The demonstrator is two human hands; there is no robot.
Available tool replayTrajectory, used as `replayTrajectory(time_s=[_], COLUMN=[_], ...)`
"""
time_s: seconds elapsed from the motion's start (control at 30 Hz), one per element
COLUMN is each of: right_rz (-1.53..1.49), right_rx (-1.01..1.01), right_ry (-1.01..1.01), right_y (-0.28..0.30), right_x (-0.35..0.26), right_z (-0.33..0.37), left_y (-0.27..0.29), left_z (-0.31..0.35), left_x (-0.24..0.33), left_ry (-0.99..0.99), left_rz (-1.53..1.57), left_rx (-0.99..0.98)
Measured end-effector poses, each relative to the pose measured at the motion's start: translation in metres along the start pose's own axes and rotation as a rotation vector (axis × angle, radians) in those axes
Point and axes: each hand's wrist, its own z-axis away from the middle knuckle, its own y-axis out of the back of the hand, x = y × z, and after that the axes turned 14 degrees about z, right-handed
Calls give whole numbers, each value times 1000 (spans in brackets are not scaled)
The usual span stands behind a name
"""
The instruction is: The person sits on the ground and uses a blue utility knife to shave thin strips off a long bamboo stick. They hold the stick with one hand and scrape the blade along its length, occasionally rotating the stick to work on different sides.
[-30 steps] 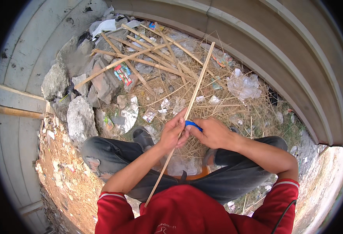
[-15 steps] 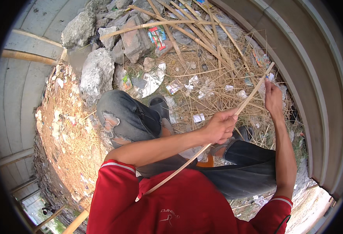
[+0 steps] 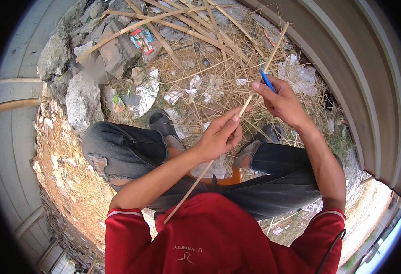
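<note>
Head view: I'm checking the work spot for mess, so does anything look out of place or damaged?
Yes. Litter lies among the dry straw: a crumpled white plastic bag by the curved wall and a colourful wrapper near the rocks. The jeans are torn at the left knee. The hands' thin stick looks intact.

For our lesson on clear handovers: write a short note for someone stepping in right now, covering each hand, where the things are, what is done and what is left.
Left hand: pinching the long thin stick about midway, over the knees.
Right hand: further up the same stick, holding a blue-handled tool against it; its tip is too small to tell.
Stick: slants from the red shirt up towards the curved wall.
More sticks lie on the straw by the rocks.
Done: cannot tell.
Left: the stick appears to be in work under the tool.
</note>
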Motion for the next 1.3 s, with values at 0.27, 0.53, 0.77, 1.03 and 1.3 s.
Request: replayTrajectory(time_s=[0.27,0.53,0.77,1.03,1.3], right_rz=[19,725,797,911,967], right_rx=[274,86,104,437,769], right_ry=[11,309,299,267,-65], right_y=[32,2,-11,39,140], right_x=[29,5,24,39,95], right_z=[-23,35,26,-8,-38], left_y=[-13,-22,-10,-28,-29], left_z=[-9,-11,-11,-12,24], left_x=[1,9,8,25,11], left_ry=[78,23,110,127,252], left_rz=[59,234,172,167,74], left_rx=[53,191,224,171,55])
